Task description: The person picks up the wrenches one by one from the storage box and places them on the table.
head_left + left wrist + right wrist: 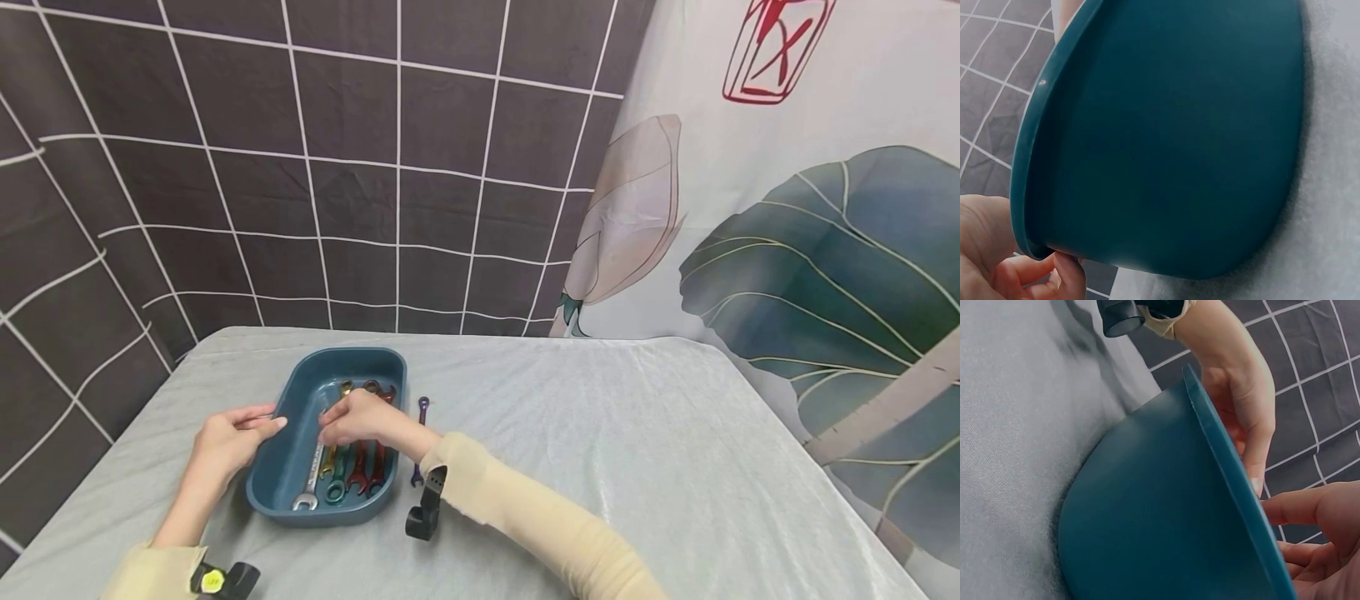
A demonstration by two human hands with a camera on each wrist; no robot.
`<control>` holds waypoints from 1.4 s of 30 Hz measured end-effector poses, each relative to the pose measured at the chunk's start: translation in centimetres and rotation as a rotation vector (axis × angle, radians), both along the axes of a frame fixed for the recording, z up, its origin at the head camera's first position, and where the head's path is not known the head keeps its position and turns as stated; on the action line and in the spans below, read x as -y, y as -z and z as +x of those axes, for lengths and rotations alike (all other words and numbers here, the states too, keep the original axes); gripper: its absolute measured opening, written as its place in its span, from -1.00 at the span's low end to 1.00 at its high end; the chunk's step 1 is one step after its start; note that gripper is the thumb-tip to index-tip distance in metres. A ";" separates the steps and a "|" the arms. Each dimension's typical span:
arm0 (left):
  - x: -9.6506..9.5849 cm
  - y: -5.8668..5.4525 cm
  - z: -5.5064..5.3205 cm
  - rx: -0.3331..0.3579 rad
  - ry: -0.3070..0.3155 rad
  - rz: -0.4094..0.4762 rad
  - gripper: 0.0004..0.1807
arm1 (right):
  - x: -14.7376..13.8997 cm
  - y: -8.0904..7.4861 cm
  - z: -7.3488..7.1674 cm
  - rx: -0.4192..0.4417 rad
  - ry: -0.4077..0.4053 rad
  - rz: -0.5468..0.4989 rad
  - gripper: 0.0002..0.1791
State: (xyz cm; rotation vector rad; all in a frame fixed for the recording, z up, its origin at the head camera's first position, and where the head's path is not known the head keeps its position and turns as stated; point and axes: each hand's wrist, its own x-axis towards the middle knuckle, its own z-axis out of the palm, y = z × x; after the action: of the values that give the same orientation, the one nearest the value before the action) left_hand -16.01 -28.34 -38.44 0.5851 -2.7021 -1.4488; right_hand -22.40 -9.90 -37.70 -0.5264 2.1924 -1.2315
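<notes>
One silver wrench (pixel 312 472) gets pinched by the right hand (pixel 363 417). Tray rim (pixel 330 517) gets pinched by the left hand (pixel 227 442), probably for steadiness.

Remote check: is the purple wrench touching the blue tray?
Apart. The head view shows pale cloth between the purple wrench and the blue tray at both visible ends of the wrench.

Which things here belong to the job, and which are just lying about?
In the job, seemingly:
blue tub, left hand at its rim
silver wrench, under the right hand
coloured wrenches in the tub

Lying loose:
purple wrench outside the tub, perhaps wanted too
</notes>
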 end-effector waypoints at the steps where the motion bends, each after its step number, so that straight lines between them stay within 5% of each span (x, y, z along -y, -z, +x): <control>1: 0.0 0.0 0.0 0.001 0.000 0.000 -0.40 | 0.1 0.0 0.0 -0.001 0.000 0.006 -0.71; 42: 0.0 0.2 0.1 0.015 -0.005 -0.013 -0.40 | 1.3 0.2 0.9 -0.066 0.028 0.157 -0.57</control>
State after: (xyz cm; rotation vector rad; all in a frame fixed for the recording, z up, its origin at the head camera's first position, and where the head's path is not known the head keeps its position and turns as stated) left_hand -15.96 -28.31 -38.65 0.6034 -2.7172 -1.4304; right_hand -21.53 -11.19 -37.94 -0.4796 2.3357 -1.0580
